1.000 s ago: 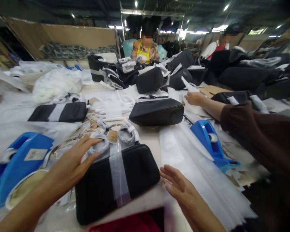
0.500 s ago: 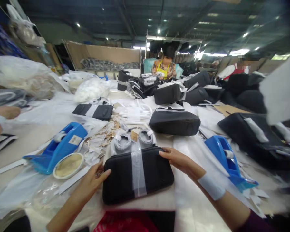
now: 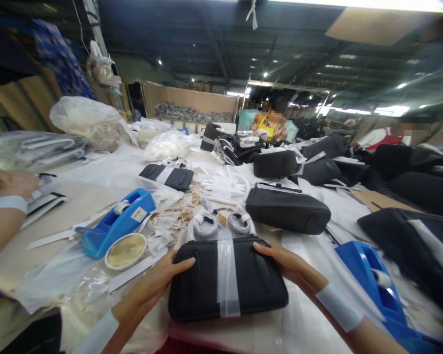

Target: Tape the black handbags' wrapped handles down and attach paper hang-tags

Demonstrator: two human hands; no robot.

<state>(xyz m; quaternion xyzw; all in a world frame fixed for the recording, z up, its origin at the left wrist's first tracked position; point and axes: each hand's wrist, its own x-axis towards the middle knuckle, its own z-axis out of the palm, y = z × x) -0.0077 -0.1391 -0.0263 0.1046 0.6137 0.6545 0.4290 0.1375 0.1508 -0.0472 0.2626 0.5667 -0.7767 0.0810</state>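
Observation:
A black zipped case point(image 3: 199, 290) with a white translucent band point(image 3: 227, 280) around its middle lies at the table's near edge. My left hand point(image 3: 170, 273) grips its upper left side, thumb on the front face. On its upper right side my right hand point(image 3: 282, 260) holds it the same way, fingers hidden behind. Coiled wrapped handles point(image 3: 205, 226) and a small brown tag point(image 3: 222, 219) show just behind the case.
Blue tape dispensers point(image 3: 114, 223) point(image 3: 376, 280) stand on both sides. A round tub point(image 3: 125, 250) and loose tags point(image 3: 170, 216) lie left. Another black bag point(image 3: 288, 209) is behind. A co-worker's hand point(image 3: 15, 184) is at far left; two people are across the table.
The view has turned left and up. The case's front face now shows more fully, with both hands still on it. The co-worker's arm at left reaches further into view.

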